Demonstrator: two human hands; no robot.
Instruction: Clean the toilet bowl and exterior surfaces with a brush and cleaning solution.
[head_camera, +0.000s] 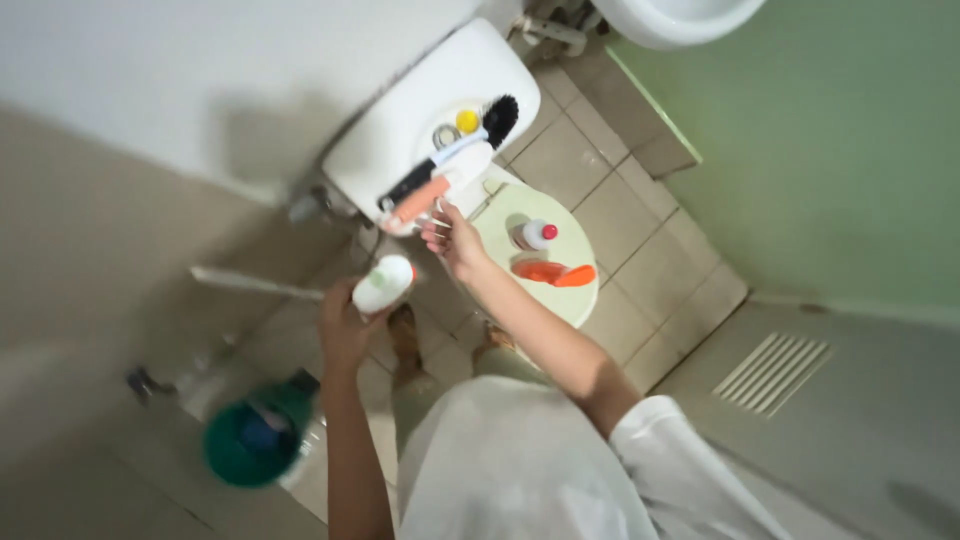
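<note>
From my feed I see the left hand (345, 325) raised in front of the body, forearm running up from the near edge, its fingers wrapped around a white bottle (383, 284) with a green and orange mark near its top. The right hand (452, 240) stretches farther out, arm nearly straight, wrist bent slightly; its fingers are loosely spread and reach toward the near end of an orange-handled brush (420, 200) (whether they actually touch it I cannot tell, the picture is blurred). That brush lies on the white toilet tank lid (400, 130), beside a long brush with black bristles (498, 118), a small yellow cap (467, 121) and a metal ring (445, 135). Just right of the hands sits the pale green closed toilet lid (570, 300), carrying a small white bottle with a red cap (538, 234) and an orange bottle (553, 273) lying on its side. The floor (640, 220) is beige tile, the right wall (830, 150) green, and a green bucket (250, 445) stands at the near left.
</note>
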